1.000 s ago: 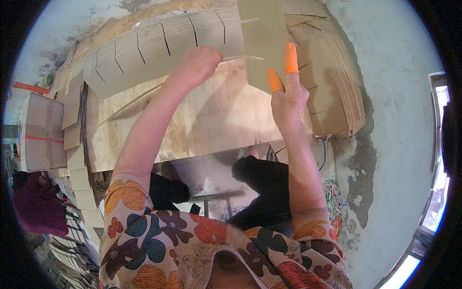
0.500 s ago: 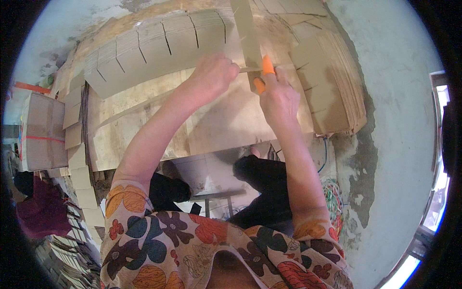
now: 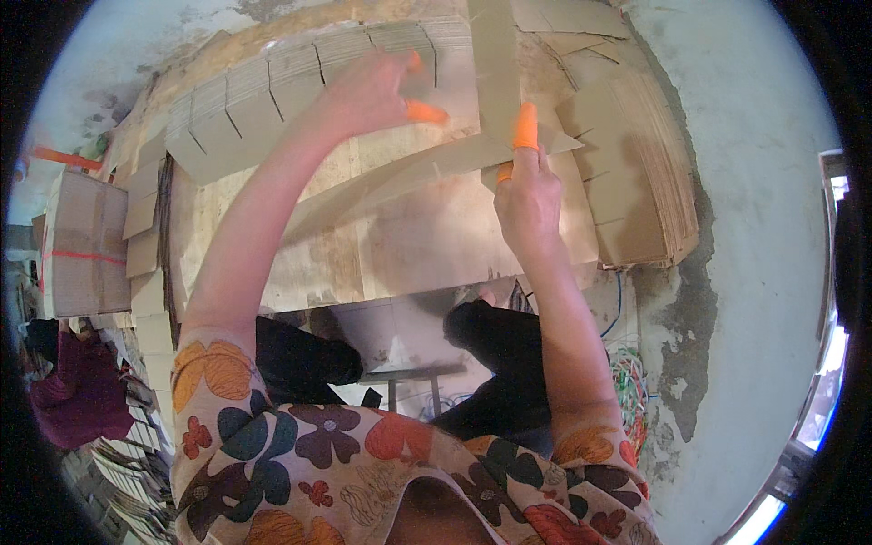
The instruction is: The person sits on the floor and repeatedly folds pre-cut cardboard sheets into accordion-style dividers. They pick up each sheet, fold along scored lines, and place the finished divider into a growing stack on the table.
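Over the wooden worktop (image 3: 400, 245), both hands worked at crossed cardboard strips. Right hand (image 3: 530, 195) pinched the upright slotted strip (image 3: 498, 73) where it met the slanting strip (image 3: 409, 173), one orange-capped finger raised against it. Left hand (image 3: 368, 91) hovered with fingers loosely spread (orange caps on the tips), gripping nothing, just left of the upright strip. Stack of slotted cardboard pieces (image 3: 272, 91) lay along the far left edge; another stack (image 3: 636, 173) sat to the right. A bound cardboard bundle (image 3: 82, 241) stood well apart at left.
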A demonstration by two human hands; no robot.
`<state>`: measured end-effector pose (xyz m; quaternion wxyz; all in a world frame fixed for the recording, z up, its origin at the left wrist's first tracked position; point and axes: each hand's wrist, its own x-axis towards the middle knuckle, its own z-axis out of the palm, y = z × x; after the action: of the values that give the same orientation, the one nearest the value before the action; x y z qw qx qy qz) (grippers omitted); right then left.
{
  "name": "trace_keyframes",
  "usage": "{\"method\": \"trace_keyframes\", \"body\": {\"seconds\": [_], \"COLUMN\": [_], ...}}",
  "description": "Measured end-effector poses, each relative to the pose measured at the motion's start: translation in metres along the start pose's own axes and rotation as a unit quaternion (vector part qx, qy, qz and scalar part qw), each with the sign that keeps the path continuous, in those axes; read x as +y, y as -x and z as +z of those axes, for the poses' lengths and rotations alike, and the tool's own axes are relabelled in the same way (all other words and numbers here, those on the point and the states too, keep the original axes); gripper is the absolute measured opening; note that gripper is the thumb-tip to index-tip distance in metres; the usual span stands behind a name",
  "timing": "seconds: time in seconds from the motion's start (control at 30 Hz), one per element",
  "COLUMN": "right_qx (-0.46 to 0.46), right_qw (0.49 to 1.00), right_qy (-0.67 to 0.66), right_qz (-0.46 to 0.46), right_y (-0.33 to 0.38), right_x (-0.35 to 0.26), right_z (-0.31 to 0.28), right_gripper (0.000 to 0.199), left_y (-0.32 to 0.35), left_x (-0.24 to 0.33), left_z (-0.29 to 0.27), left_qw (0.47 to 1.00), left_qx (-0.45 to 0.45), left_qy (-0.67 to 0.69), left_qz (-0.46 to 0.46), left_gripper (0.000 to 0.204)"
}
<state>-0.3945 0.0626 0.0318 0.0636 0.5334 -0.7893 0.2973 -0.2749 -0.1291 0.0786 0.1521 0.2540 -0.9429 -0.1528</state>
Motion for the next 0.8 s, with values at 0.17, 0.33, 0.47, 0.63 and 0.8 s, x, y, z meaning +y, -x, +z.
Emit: {"method": "trace_keyframes", "body": {"seconds": [0.17,0.33,0.47,0.63,0.8], "right_qx": [0.052,0.058,0.085,0.099,0.054], "right_qw": [0.998,0.997,0.995,0.992,0.996], "right_qy": [-0.038,-0.045,-0.047,-0.049,-0.038], "right_qz": [0.002,-0.004,-0.033,-0.057,-0.052], "right_y": [0.001,0.002,0.002,0.003,0.005], "right_x": [-0.005,-0.009,-0.006,-0.003,-0.003], "right_z": [0.003,0.003,0.003,0.002,0.001], "right_gripper": [0.07,0.073,0.075,0.074,0.067], "left_y": [-0.046,-0.052,-0.051,-0.041,-0.031], "left_x": [-0.063,-0.083,-0.08,-0.062,-0.06], "left_z": [0.052,0.074,0.065,0.049,0.054], "left_qw": [0.978,0.971,0.977,0.995,0.986], "left_qx": [0.06,0.121,0.118,0.086,0.093], "left_qy": [-0.198,-0.204,-0.173,-0.052,-0.086], "left_qz": [-0.02,0.008,0.037,-0.006,0.106], "left_gripper": [0.06,0.041,0.026,0.016,0.005]}}
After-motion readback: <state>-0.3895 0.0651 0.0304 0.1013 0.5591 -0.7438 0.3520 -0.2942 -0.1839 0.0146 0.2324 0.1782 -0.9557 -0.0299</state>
